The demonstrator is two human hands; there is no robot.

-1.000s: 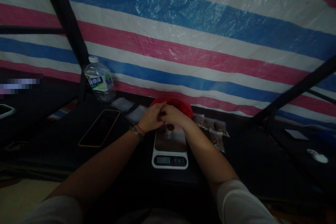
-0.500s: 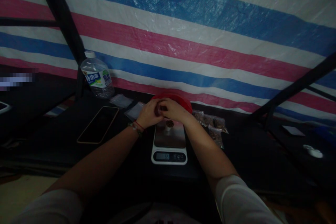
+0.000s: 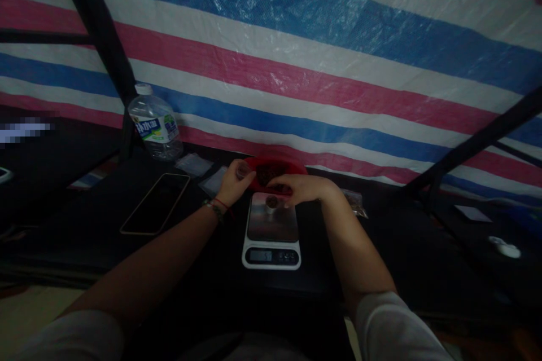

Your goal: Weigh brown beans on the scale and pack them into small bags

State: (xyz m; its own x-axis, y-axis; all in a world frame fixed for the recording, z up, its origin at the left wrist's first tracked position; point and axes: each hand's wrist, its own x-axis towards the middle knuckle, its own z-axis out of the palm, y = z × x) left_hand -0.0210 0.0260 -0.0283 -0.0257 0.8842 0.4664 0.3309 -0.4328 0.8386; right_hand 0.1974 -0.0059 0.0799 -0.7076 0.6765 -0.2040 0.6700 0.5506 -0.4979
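My left hand [image 3: 232, 183] is closed around a small clear cup [image 3: 243, 171] beside the left rim of a red bowl [image 3: 297, 166]. Dark brown bits [image 3: 271, 172] lie in the bowl. My right hand [image 3: 302, 187] reaches over the bowl's near rim, thumb and fingers apart, with nothing visible between them. Just below its fingers, a small cup of brown material [image 3: 271, 202] stands on the metal plate of a white digital scale [image 3: 272, 231]. The scale's display is lit, but its digits are blurred.
Left of the scale lie a phone [image 3: 156, 204] and clear plastic bags [image 3: 193, 164], with a large water bottle [image 3: 154, 124] behind. A filled small bag [image 3: 354, 203] shows beyond my right forearm. Farther right is a white object [image 3: 503, 246]. Striped sheeting [image 3: 296, 79] hangs behind.
My hands were together above the scale; they have moved apart. The left went slightly left with the clear cup, the right swung over the bowl, now covering most of the filled bags.
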